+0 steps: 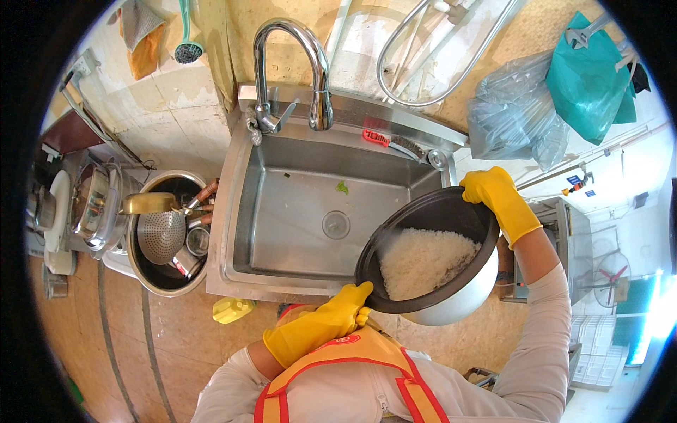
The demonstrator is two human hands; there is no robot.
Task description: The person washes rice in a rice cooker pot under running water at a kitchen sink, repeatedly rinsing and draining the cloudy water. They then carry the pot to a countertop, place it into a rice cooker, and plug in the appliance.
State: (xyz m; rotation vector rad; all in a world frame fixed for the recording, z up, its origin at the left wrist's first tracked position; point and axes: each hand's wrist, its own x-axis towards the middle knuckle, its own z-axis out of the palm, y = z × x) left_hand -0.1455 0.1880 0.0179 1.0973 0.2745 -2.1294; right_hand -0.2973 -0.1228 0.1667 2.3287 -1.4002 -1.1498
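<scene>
A large dark-lined pot (444,312) with a pale outside is tilted towards the stainless steel sink (285,211), over its right front corner. Cooked rice (423,259) lies inside the pot. My left hand (328,322), in a yellow rubber glove, grips the near left part of the rim. Gloved the same way, my right hand (494,198) holds the rim at its far right. Scraps of green leaf (342,187) lie on the sink floor near the drain (336,224). A red-handled wire brush (394,144) rests on the sink's back ledge.
A chrome faucet (320,79) arches over the sink's back. Left of the sink, a big metal pot (169,291) holds a strainer (161,238) and other utensils. A yellow bottle (232,309) is below the sink's front edge. Plastic bags (513,106) hang at the right wall.
</scene>
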